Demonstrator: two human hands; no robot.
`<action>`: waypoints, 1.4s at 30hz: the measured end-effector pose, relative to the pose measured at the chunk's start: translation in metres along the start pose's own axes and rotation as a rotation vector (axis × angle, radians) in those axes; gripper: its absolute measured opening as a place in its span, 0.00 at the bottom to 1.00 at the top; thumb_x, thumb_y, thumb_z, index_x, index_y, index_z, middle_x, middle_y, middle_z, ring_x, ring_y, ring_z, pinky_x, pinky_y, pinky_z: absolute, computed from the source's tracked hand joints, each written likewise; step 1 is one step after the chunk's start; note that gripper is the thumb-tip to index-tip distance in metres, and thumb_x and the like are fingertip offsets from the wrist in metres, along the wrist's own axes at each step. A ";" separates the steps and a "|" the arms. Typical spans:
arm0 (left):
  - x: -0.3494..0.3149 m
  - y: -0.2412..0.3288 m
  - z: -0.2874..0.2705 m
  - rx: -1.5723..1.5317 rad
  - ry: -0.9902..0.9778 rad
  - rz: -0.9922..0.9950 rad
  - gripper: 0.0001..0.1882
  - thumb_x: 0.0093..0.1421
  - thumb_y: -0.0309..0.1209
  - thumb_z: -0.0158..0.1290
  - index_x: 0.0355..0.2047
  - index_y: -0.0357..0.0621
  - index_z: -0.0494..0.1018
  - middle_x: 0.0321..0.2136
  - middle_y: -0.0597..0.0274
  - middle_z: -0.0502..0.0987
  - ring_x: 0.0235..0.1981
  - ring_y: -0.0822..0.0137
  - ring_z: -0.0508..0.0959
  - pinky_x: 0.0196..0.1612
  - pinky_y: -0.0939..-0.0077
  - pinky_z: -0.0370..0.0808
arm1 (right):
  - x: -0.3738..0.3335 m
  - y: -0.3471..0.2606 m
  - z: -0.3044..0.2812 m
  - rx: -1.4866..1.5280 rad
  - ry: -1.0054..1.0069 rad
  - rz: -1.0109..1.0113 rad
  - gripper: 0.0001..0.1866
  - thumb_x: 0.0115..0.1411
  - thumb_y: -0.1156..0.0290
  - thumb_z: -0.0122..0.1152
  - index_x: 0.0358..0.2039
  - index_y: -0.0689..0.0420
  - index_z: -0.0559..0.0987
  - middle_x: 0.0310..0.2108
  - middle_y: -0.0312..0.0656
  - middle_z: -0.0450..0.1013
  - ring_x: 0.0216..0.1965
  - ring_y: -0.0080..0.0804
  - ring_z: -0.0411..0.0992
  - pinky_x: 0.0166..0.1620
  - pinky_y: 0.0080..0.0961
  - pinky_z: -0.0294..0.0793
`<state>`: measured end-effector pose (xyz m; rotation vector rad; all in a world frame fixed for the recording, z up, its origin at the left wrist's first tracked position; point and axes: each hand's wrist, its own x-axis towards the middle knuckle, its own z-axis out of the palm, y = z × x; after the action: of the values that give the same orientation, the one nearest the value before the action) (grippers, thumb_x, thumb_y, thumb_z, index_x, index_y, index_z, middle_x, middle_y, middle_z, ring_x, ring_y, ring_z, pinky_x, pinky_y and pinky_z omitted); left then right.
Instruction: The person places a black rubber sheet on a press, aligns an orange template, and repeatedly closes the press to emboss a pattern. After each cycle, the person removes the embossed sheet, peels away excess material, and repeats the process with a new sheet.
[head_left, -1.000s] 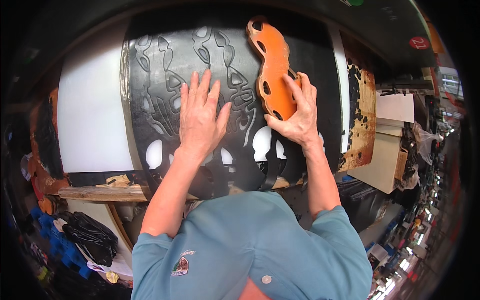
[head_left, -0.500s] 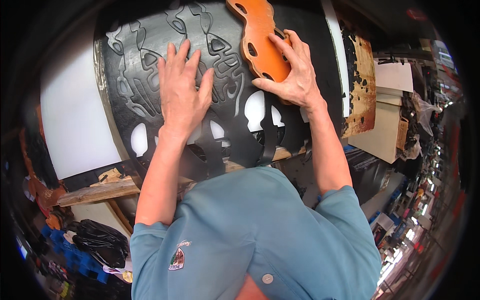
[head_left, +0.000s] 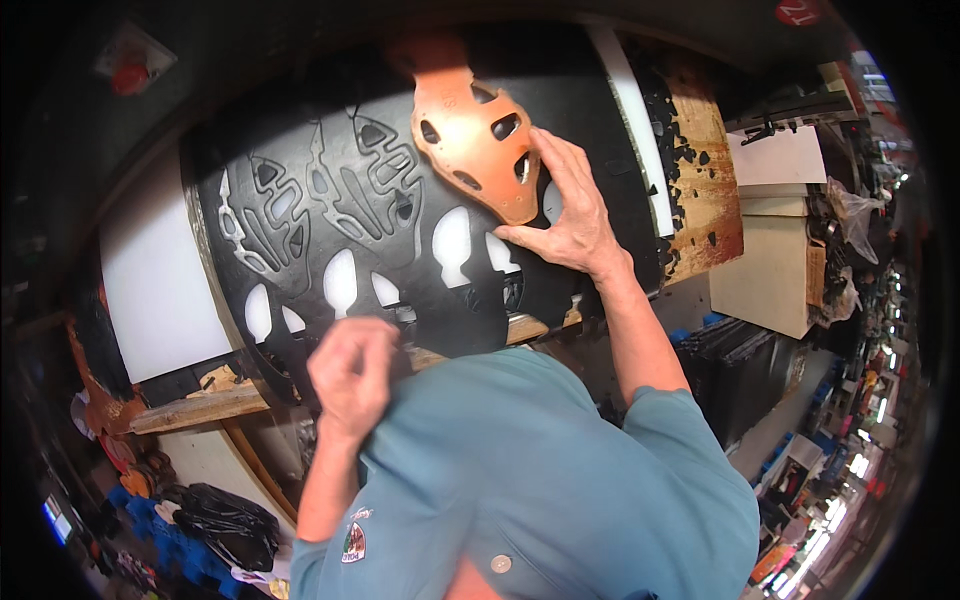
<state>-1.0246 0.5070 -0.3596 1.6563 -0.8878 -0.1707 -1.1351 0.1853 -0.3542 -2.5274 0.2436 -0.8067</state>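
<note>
An orange cutting die (head_left: pixel 460 135), long, wavy-edged and pierced by several oval holes, lies on a black sheet (head_left: pixel 330 275). My right hand (head_left: pixel 575 205) grips its right edge and lower end, thumb at the tip and fingers along the side. Left of the die, shoe-upper outlines (head_left: pixel 375 185) are cut into the sheet. White shows through rounded openings (head_left: pixel 453 245) along the sheet's near side. My left hand (head_left: pixel 350 375) is drawn back over the near edge, close to my shirt, touching no die. Motion blurs its seemingly curled fingers.
A white board (head_left: pixel 160 285) lies on the left and a narrow white strip (head_left: pixel 640 125) on the right. Beyond the strip is a worn tan board (head_left: pixel 705 180) with black scraps. A wooden rail (head_left: pixel 200 407) runs along the near edge. A dark overhang shades the far side.
My left hand has lifted off the black sheet and pulled back toward my body. The orange die has shifted left and been turned, with my right hand still on it.
</note>
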 end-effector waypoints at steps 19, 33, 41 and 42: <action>-0.026 -0.035 0.034 0.462 0.220 0.416 0.11 0.61 0.22 0.66 0.30 0.41 0.72 0.28 0.56 0.79 0.29 0.51 0.77 0.36 0.59 0.73 | 0.045 -0.061 -0.077 -0.061 0.460 -0.315 0.12 0.55 0.73 0.72 0.38 0.59 0.80 0.38 0.44 0.77 0.39 0.39 0.78 0.44 0.34 0.78; -0.019 -0.028 0.041 0.491 0.268 0.274 0.12 0.60 0.30 0.70 0.26 0.40 0.77 0.25 0.57 0.79 0.28 0.55 0.79 0.34 0.60 0.75 | -0.088 -0.019 -0.013 -0.183 0.287 -0.296 0.07 0.52 0.74 0.76 0.31 0.56 0.84 0.29 0.38 0.78 0.33 0.40 0.74 0.39 0.35 0.75; -0.023 -0.025 0.046 0.512 0.255 0.215 0.12 0.61 0.31 0.69 0.42 0.44 0.80 0.26 0.63 0.80 0.31 0.59 0.79 0.38 0.61 0.76 | -0.092 -0.016 -0.013 -0.124 0.244 -0.187 0.05 0.55 0.71 0.73 0.32 0.54 0.85 0.30 0.38 0.77 0.35 0.41 0.74 0.42 0.38 0.75; -0.023 -0.026 0.047 0.537 0.253 0.220 0.12 0.61 0.31 0.69 0.41 0.44 0.80 0.26 0.63 0.79 0.31 0.58 0.79 0.38 0.61 0.76 | -0.091 -0.015 -0.013 -0.117 0.240 -0.184 0.05 0.55 0.71 0.73 0.32 0.54 0.86 0.30 0.38 0.77 0.35 0.41 0.74 0.42 0.38 0.75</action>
<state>-1.0552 0.4852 -0.4048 1.9955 -0.9628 0.4578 -1.2164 0.2208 -0.3829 -2.5871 0.1398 -1.2028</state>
